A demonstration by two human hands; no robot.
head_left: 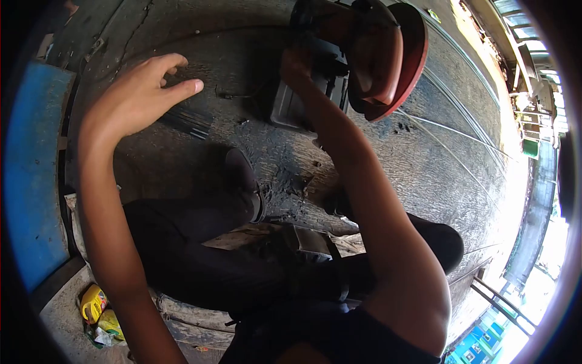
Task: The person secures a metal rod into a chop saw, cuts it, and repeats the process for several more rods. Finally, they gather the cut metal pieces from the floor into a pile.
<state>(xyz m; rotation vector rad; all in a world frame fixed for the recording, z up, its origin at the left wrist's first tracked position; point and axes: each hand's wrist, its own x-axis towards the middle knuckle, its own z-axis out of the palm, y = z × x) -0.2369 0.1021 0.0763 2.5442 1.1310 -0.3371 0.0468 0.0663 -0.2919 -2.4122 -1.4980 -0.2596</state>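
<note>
My left hand (145,88) hovers above the dark floor at the upper left, thumb and fingers apart, with nothing between them. Below it lies a bundle of thin dark rods (189,121). At the top centre my right hand (297,68) is at a dark machine with a flat metal base (290,109); its fingers are in shadow, and what they touch is hard to make out. A large red disc-shaped guard (417,67) with an orange-red housing (388,54) stands on the machine, right of my right hand.
Long thin metal rods (461,130) stretch across the floor at the right. A blue panel (36,176) stands at the left. Yellow packets (94,303) lie at the lower left. My dark-clothed legs (212,267) are bent near the machine, with black debris (279,170) between.
</note>
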